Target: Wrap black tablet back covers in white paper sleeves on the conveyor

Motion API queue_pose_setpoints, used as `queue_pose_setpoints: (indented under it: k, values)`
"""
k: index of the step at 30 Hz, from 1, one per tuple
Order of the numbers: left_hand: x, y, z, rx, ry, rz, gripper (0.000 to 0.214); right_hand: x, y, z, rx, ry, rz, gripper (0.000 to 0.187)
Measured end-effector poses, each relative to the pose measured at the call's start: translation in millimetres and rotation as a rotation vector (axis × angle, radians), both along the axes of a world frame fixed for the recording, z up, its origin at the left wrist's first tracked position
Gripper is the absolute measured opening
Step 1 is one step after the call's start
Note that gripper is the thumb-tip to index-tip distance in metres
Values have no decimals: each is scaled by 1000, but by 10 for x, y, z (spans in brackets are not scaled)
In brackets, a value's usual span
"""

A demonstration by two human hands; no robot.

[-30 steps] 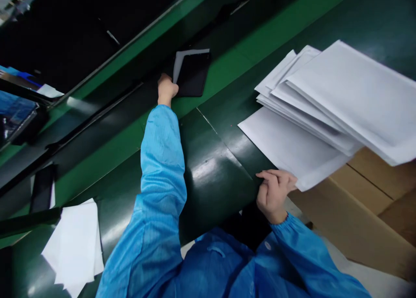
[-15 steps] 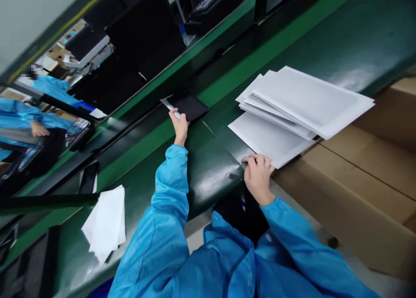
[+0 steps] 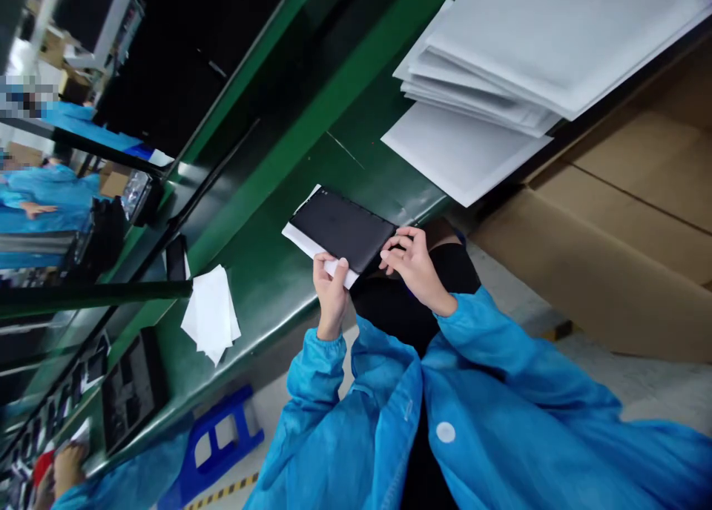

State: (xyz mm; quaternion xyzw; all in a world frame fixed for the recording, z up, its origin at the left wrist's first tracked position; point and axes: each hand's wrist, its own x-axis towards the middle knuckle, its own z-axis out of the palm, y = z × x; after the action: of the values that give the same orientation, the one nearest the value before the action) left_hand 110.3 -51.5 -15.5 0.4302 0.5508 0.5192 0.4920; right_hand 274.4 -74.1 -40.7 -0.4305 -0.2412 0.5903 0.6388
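Note:
A flat black tablet-like panel (image 3: 345, 227) lies tilted over a white sheet (image 3: 311, 243), which shows along its left and lower edges. My left hand (image 3: 331, 284) grips both at the lower left side, thumb on top and fingers underneath. At the panel's right end, my right hand (image 3: 414, 262) has its bent fingers and thumb around the corner; the exact contact of the fingertips is partly hidden. Both hands are at the front edge of the green bench (image 3: 267, 273), close to my body.
A stack of white padded envelopes (image 3: 500, 50) lies on the bench at upper right, above a cardboard box (image 3: 601, 273). White papers (image 3: 214, 313) and a black tray (image 3: 133, 388) are at left. A blue stool (image 3: 222, 436) stands below; co-workers in blue sit across and at lower left.
My left hand has brought the black panel and white sheet from the far side of the bench towards me. My right hand has left the lowest envelope and come to the panel. The view has shifted.

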Motion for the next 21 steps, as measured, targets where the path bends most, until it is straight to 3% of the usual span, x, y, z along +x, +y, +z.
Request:
queue_pose_setpoints:
  k: [4, 9, 15, 21]
  values:
    - [54, -395, -51, -34, -14, 72, 56, -133, -211, -57, -79, 85, -86, 65]
    - [60, -655, -159, -120, -49, 50, 63, -55, -338, -110, -149, 94, 37, 54]
    - [-86, -674, -239, -188, -2, 5, 68, 106, -290, -176, -125, 33, 7, 46]
    - [-194, -547, -151, -98, 114, 34, 67, 289, -208, -330, -110, -36, -149, 35]
